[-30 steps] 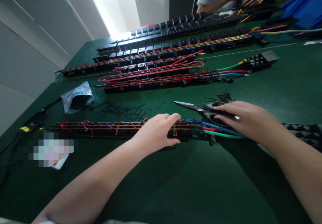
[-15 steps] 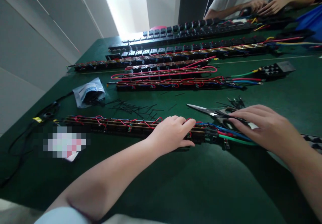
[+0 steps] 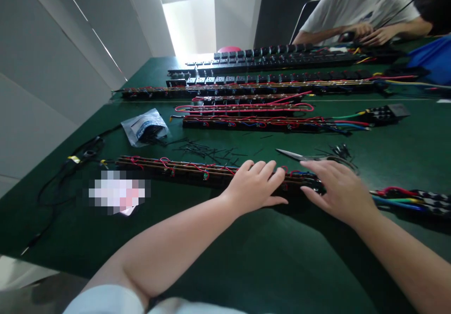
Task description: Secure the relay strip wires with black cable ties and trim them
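Note:
A long black power strip point(image 3: 188, 175) lies across the table before me, its open side showing brass bars and red and blue wires. My left hand point(image 3: 256, 184) is wrapped over its middle, fingers on the far side and thumb on the near side. Just to the right, my right hand point(image 3: 340, 192) is over the strip's wired end, thumb and fingers apart, nothing visible held. Behind that hand lies a pair of scissors point(image 3: 291, 154), blades pointing left, handles partly hidden. Red, green and blue cables point(image 3: 398, 199) come out under my right wrist towards a checkered black piece point(image 3: 437, 203).
Farther back lie several other wired strips point(image 3: 246, 122). Cut black bits point(image 3: 200, 150) and an opened plastic bag point(image 3: 145, 127) are behind my strip. A black cable point(image 3: 59, 187) and a blurred-out item point(image 3: 118, 194) lie left. A co-worker's hands point(image 3: 369, 34) rest across the table.
My right hand has left the scissors, which now lie on the table, and moved left onto the strip's end. My left hand stays on the strip. The view has shifted slightly.

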